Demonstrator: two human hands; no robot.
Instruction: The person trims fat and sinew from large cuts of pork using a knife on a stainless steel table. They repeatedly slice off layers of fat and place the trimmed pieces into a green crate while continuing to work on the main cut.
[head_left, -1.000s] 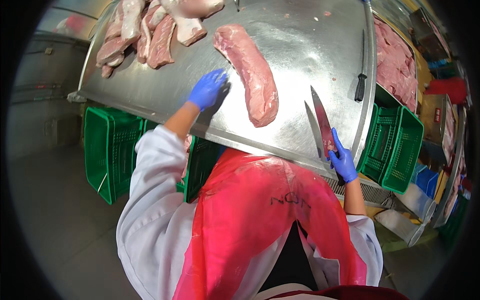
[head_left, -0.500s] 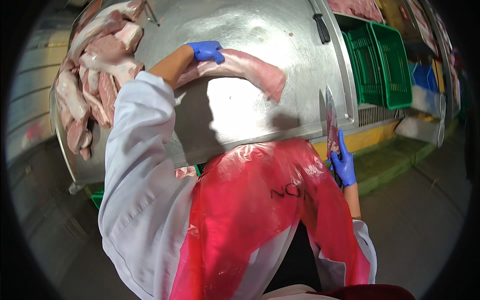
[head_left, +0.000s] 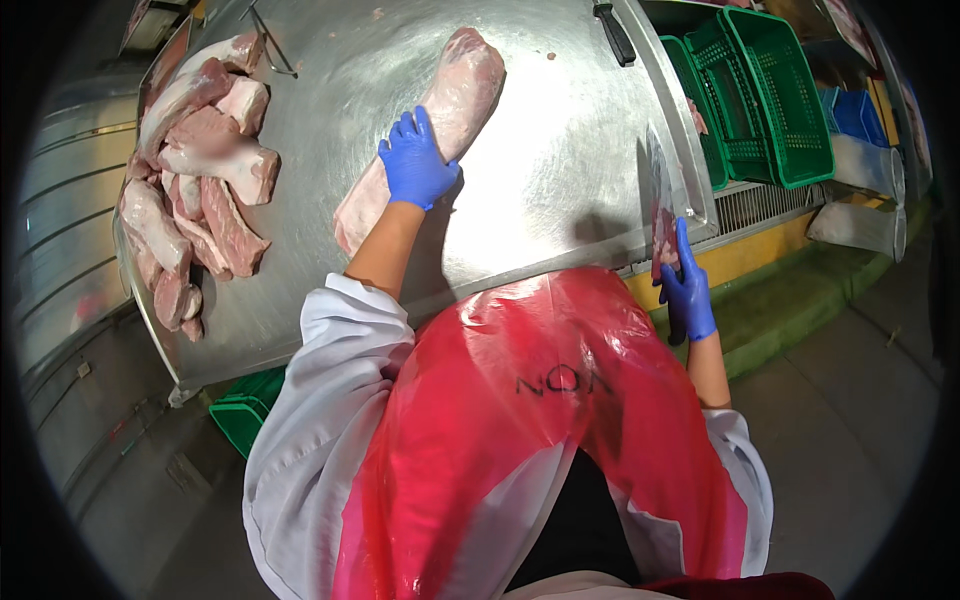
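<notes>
A long slab of raw pork loin [head_left: 462, 88] lies slantwise on the steel table [head_left: 560, 140], its far end pointing up and to the right. My left hand [head_left: 417, 165], in a blue glove, rests flat on the slab's middle with the fingers stretched out. My right hand [head_left: 688, 295], gloved the same way, is closed around the handle of a knife [head_left: 660, 205]. The knife's long blade, smeared with meat bits, points away from me beside the table's right edge. Much of the handle is hidden by the fingers.
Several pork pieces [head_left: 205, 150] are heaped at the table's left. Near the far right edge lies a black-handled tool [head_left: 614, 36]; a thin metal rod [head_left: 268, 40] lies far left. Green crates [head_left: 775, 100] stand to the right, and another green crate [head_left: 240, 412] sits below the left corner.
The pork loin has turned from lying crosswise to slanting away from me. My left hand has come nearer and flattened on it. My right hand keeps the knife at the right edge.
</notes>
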